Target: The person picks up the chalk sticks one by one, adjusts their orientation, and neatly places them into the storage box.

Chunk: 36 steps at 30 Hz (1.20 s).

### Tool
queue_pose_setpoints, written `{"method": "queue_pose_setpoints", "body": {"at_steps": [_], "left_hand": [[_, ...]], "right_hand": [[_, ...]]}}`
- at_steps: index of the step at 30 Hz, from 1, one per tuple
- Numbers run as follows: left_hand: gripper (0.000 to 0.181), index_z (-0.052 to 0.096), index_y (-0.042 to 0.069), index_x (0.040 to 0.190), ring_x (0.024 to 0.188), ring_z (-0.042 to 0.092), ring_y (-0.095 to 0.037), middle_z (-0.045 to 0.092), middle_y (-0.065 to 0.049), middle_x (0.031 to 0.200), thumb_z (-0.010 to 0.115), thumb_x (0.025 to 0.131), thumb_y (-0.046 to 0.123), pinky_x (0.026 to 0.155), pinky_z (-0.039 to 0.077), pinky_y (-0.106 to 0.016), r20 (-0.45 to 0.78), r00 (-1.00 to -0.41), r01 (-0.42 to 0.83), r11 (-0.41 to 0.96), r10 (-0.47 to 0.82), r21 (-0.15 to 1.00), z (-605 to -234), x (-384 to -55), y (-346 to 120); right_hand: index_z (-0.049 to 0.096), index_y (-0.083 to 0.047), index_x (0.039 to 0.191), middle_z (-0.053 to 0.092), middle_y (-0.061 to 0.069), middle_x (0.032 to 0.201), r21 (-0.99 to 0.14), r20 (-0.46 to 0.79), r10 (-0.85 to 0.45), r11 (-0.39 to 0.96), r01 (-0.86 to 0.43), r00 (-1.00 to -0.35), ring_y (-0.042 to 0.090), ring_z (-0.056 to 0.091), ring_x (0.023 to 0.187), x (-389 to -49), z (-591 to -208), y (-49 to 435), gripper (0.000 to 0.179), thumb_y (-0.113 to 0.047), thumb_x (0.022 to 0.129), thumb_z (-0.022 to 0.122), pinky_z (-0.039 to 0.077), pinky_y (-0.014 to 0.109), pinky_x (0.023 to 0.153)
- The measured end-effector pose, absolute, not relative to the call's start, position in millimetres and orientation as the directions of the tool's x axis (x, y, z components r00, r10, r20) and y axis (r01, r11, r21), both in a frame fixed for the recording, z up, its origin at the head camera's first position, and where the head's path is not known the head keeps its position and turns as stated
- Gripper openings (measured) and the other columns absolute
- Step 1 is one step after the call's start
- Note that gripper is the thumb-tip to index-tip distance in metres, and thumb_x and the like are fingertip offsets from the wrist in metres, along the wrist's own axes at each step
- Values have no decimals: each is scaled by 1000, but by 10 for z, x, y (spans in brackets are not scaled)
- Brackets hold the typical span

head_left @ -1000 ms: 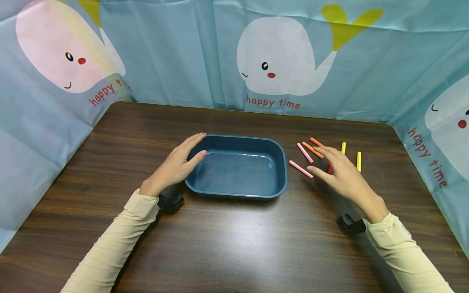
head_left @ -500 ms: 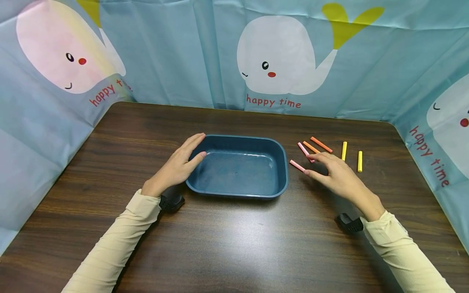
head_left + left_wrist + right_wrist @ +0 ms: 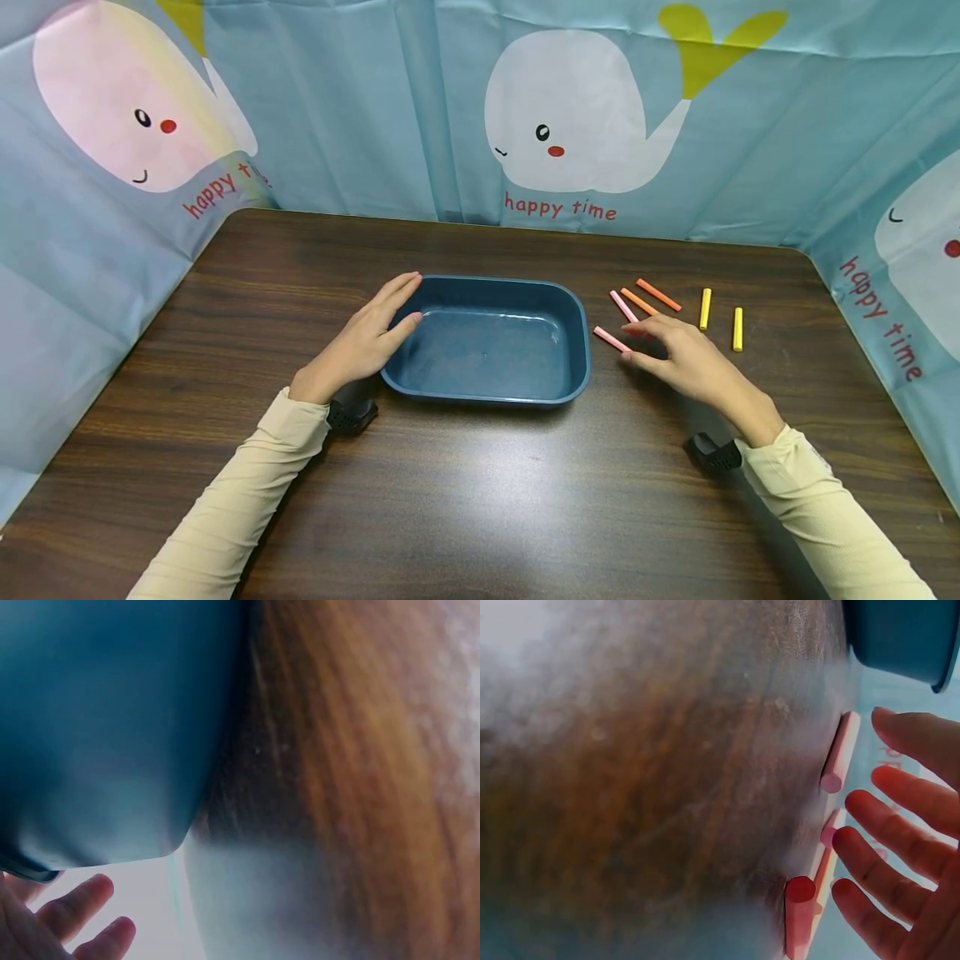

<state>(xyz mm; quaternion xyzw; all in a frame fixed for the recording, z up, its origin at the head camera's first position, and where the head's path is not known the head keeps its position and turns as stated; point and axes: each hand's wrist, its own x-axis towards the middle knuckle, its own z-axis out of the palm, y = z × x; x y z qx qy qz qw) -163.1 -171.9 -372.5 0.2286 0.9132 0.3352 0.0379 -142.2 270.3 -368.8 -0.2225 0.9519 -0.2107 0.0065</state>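
My left hand (image 3: 360,337) rests with extended fingers at the left end of a blue plastic tub (image 3: 480,292). In the left wrist view its fingertips show under the tub's rim, beside the outer wall (image 3: 112,750). To the tub's right, my right hand (image 3: 686,358) hovers low over several chalk sticks, thumb and fingers apart. Nearest its thumb lies a pale pink chalk (image 3: 609,337). A second pink chalk (image 3: 622,305) is partly covered by the fingers. A red chalk (image 3: 800,915), hidden under the hand from above, shows in the right wrist view. Nothing is held.
Two orange chalks, one lighter (image 3: 639,301) and one darker (image 3: 659,295), lie behind the right hand. Farther right are two yellow chalks (image 3: 705,309). A blue curtain (image 3: 360,125) with whale prints encloses the back and sides of the dark wooden table (image 3: 480,500).
My right hand has moved left, from above the red and orange chalks to just over the pale pink one. The left hand and the tub have stayed in place.
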Motion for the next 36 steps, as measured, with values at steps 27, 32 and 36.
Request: {"method": "queue_pose_setpoints", "body": {"at_steps": [27, 32, 36], "left_hand": [[61, 19, 9, 159, 153, 20, -31, 18, -13, 165, 44, 106, 28, 121, 23, -56, 95, -891, 403, 678, 443, 615, -3715, -1626, -1721], [61, 20, 8, 159, 153, 20, -31, 19, -13, 165, 45, 106, 28, 121, 22, -56, 99, -890, 408, 678, 446, 612, -3716, -1625, -1719], [61, 21, 7, 158, 153, 20, -31, 19, -13, 165, 45, 106, 28, 121, 22, -56, 100, -889, 409, 678, 447, 611, -3719, -1623, -1719]], "right_hand": [[74, -6, 105, 69, 1, 84, -328, 24, -443, 843, -426, -896, 12, 59, 75, -1527, -3718, 2601, 20, -20, 91, 72, 46, 31, 63], [75, -7, 103, 69, 1, 82, -295, 13, -419, 866, -404, -908, 13, 60, 73, -1541, -3712, 2572, 18, -20, 90, 72, 45, 32, 61], [74, -7, 102, 68, -1, 80, -297, 15, -411, 869, -396, -912, 12, 58, 72, -1533, -3693, 2557, 16, -17, 90, 72, 44, 31, 61]]}}
